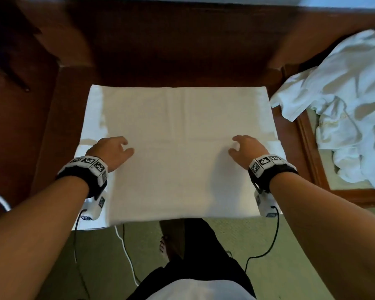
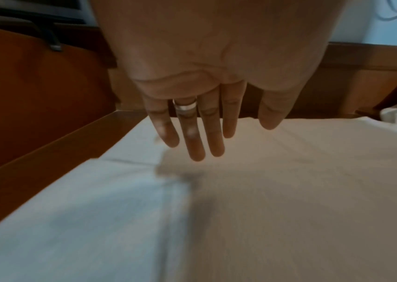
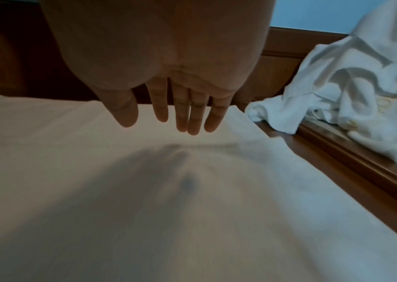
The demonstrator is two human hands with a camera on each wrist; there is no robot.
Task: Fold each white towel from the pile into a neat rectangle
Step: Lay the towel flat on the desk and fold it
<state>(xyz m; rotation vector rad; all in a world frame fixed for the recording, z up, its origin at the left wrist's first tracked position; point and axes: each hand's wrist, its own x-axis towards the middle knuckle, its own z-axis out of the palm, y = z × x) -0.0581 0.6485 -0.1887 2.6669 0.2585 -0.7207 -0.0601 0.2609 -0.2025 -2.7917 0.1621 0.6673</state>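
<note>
1. From the head view, a white towel (image 1: pixel 182 148) lies spread flat on the dark wooden desk (image 1: pixel 52 126), its near edge at the desk's front. The left hand (image 1: pixel 110 149) and right hand (image 1: pixel 247 148) hang over the towel's near half, well apart, fingers relaxed, each grip loose and empty. The pile of white towels (image 1: pixel 344 105) sits crumpled to the right, on a lower wooden tray (image 1: pixel 312 159).

2. From the left wrist view, the left hand (image 2: pixel 204 85) shows straight fingers (image 2: pixel 214 133) just above the towel (image 2: pixel 289 190), with a ring (image 2: pixel 185 106) on one finger.

3. From the right wrist view, the right hand (image 3: pixel 168 76) has its fingers (image 3: pixel 182 114) extended over the towel (image 3: pixel 120 209), holding nothing; the pile (image 3: pixel 361 95) lies beside it.
</note>
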